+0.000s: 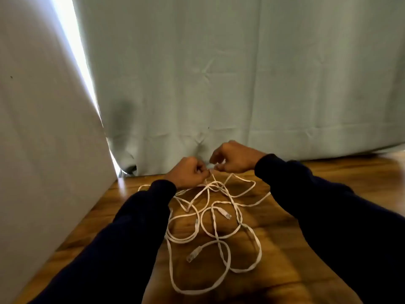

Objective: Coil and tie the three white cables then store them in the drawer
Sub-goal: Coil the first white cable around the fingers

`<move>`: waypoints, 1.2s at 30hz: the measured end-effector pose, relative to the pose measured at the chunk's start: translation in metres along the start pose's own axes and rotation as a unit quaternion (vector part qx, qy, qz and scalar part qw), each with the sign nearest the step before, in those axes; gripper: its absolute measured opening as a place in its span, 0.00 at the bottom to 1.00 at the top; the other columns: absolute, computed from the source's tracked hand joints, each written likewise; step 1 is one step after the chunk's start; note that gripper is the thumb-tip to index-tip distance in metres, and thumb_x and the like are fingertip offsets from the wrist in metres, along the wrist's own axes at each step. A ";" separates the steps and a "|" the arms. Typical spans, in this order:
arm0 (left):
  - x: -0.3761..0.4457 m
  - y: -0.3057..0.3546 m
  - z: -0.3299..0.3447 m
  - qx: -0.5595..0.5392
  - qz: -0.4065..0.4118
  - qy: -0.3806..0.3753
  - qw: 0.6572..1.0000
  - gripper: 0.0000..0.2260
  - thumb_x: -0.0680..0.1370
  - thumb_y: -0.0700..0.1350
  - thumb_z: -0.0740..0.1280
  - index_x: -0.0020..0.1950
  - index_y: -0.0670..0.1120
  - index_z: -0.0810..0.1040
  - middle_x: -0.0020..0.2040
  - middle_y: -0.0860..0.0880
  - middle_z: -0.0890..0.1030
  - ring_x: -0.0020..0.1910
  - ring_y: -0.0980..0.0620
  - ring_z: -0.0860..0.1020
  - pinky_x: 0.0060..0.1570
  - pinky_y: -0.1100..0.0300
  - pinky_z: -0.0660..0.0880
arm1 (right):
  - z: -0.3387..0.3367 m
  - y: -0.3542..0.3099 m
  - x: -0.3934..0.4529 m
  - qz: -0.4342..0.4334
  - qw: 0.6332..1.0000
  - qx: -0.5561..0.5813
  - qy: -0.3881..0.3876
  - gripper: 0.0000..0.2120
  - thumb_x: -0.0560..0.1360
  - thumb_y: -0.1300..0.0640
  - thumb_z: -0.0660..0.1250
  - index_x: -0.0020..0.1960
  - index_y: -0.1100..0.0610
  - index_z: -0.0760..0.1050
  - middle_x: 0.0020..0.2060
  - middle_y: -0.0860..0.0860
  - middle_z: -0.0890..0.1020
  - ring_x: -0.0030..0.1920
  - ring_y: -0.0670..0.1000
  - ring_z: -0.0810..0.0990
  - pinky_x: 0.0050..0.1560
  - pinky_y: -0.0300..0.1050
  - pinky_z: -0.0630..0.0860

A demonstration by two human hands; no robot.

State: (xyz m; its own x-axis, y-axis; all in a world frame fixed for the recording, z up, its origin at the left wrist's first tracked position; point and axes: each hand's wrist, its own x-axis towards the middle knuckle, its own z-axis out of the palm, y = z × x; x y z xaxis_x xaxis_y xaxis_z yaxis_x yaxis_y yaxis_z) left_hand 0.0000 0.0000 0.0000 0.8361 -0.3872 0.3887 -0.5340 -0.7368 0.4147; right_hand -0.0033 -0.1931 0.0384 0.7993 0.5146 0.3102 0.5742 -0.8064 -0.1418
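Both hands, left (189, 172) and right (235, 157), pinch one strand above tangled white cables (215, 218) on the wooden desk (285, 227), before a curtain (219, 73).

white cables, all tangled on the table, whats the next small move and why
Probably lift the pinched end up and away to draw one cable free: both the left hand and right hand pinch it at the far edge of the white cables, which lie uncoiled and overlapping.

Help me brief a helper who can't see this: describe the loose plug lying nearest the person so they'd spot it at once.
Start at the wooden table in front of the grey curtain, where white cables lie tangled between two dark sleeves. Nearest the person lies a clear plug, inside a cable loop. Unlike the other plugs farther back, it points down-left toward the person.
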 end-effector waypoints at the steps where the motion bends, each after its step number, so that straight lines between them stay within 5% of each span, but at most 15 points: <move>1: -0.003 -0.002 0.004 -0.011 -0.019 -0.038 0.999 0.09 0.77 0.47 0.71 0.43 0.43 0.84 0.38 0.46 0.83 0.39 0.49 0.80 0.42 0.56 0.77 | 0.007 -0.001 -0.002 0.012 0.999 0.004 -0.042 0.16 0.75 0.55 0.72 0.62 0.57 0.81 0.55 0.52 0.85 0.53 0.50 0.83 0.53 0.40 0.77; 5: -0.009 -0.011 0.017 -0.018 -0.032 -0.108 0.993 0.04 0.75 0.44 0.73 0.44 0.44 0.86 0.40 0.49 0.85 0.41 0.51 0.83 0.46 0.57 0.80 | 0.034 -0.001 -0.007 0.026 0.994 -0.016 -0.108 0.12 0.74 0.55 0.75 0.57 0.55 0.83 0.49 0.50 0.85 0.48 0.49 0.83 0.52 0.43 0.80; 10: -0.007 -0.011 0.018 -0.065 -0.055 -0.084 0.993 0.06 0.79 0.42 0.68 0.47 0.42 0.83 0.37 0.46 0.85 0.37 0.53 0.82 0.47 0.56 0.80 | 0.035 0.007 -0.005 0.005 0.999 -0.011 -0.038 0.03 0.76 0.57 0.71 0.48 0.56 0.83 0.42 0.51 0.85 0.43 0.49 0.82 0.50 0.50 0.81; 15: -0.006 -0.008 0.010 -0.178 -0.072 -0.066 0.979 0.13 0.83 0.47 0.64 0.44 0.42 0.82 0.27 0.47 0.79 0.27 0.51 0.77 0.39 0.58 0.77 | 0.021 0.009 -0.006 0.007 0.998 0.052 0.025 0.04 0.77 0.58 0.71 0.50 0.56 0.83 0.43 0.49 0.84 0.40 0.45 0.81 0.47 0.44 0.81; 20: -0.008 -0.002 -0.006 -0.304 -0.065 -0.041 0.950 0.16 0.81 0.49 0.67 0.42 0.39 0.82 0.28 0.45 0.73 0.26 0.50 0.72 0.32 0.60 0.72 | 0.006 0.010 -0.005 0.016 0.987 0.120 0.101 0.03 0.77 0.58 0.72 0.49 0.57 0.84 0.36 0.47 0.84 0.34 0.44 0.83 0.41 0.40 0.81; 30: -0.005 0.011 -0.046 -0.454 -0.059 -0.048 0.888 0.16 0.83 0.48 0.63 0.39 0.41 0.75 0.28 0.47 0.67 0.29 0.49 0.67 0.35 0.56 0.71 | -0.034 0.002 0.003 0.010 0.915 0.270 0.299 0.06 0.77 0.61 0.71 0.53 0.61 0.83 0.44 0.53 0.85 0.41 0.48 0.86 0.47 0.41 0.83; 36: -0.003 0.008 -0.052 -0.383 0.003 -0.002 0.924 0.15 0.85 0.44 0.58 0.49 0.39 0.82 0.38 0.42 0.79 0.39 0.47 0.78 0.49 0.54 0.78 | -0.054 -0.006 0.011 0.013 0.880 0.301 0.367 0.08 0.77 0.59 0.71 0.55 0.62 0.83 0.44 0.53 0.84 0.38 0.48 0.86 0.42 0.40 0.83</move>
State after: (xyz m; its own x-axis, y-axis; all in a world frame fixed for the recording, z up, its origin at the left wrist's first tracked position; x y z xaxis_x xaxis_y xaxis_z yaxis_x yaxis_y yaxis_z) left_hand -0.0135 0.0242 0.0451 0.8321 -0.3928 0.3916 -0.4705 -0.1258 0.8734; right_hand -0.0074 -0.1982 0.0937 0.6108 -0.0056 0.7918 0.7243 -0.4001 -0.5615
